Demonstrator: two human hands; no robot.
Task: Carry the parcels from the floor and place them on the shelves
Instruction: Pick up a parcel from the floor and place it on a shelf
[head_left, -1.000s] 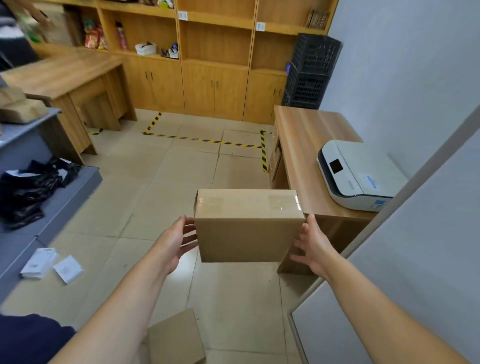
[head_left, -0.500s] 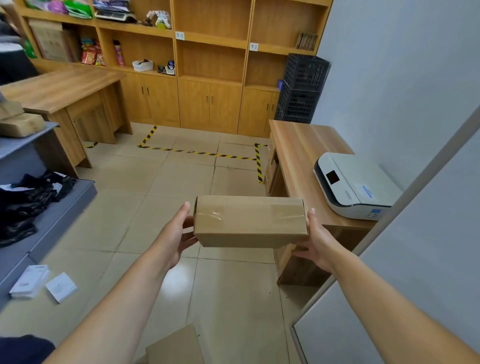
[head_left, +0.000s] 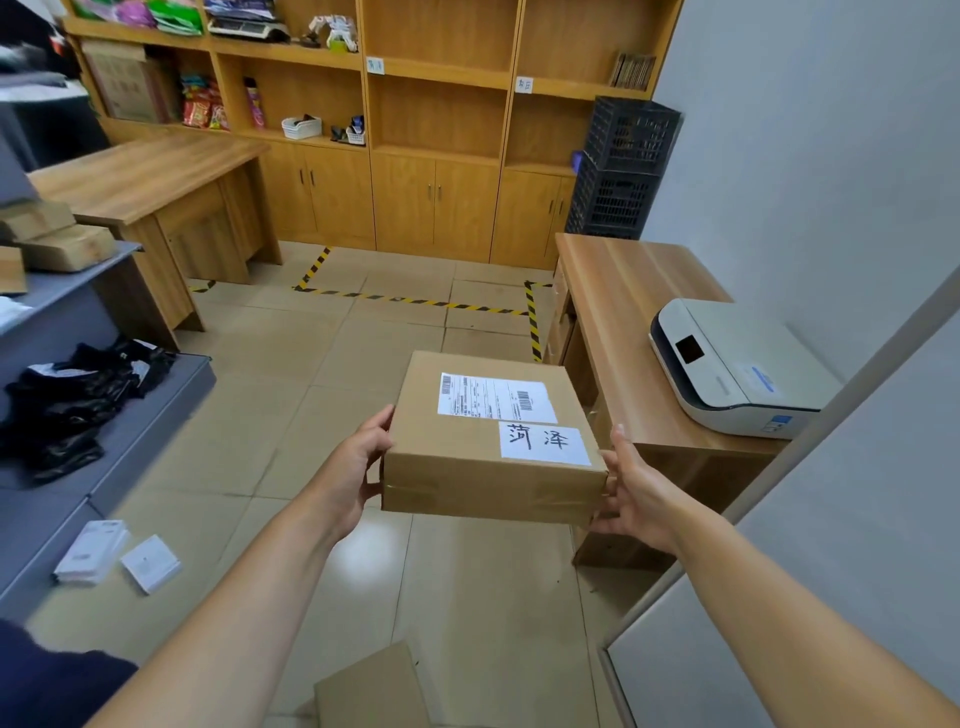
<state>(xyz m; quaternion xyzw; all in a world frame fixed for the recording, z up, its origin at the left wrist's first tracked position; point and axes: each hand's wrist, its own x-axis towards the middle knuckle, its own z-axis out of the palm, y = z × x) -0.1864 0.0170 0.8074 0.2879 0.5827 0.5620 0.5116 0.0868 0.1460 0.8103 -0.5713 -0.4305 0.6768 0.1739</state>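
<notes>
Wooden desk (head_left: 618, 312) just beside held parcel (head_left: 493, 441).

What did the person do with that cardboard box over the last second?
Both hands turned the cardboard box over: first a plain side faced the camera, now the top with its shipping label shows. The left hand and right hand kept hold of its two sides throughout. The printer stayed put.

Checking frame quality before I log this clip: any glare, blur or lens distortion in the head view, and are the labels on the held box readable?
Head view: bright glare patch on the floor tile below the parcel; wide-angle bending of the white panel edge at right; edges slightly soft. Handwritten label sharp, printed shipping label too small to read. Left hand and right hand evenly lit.
</notes>
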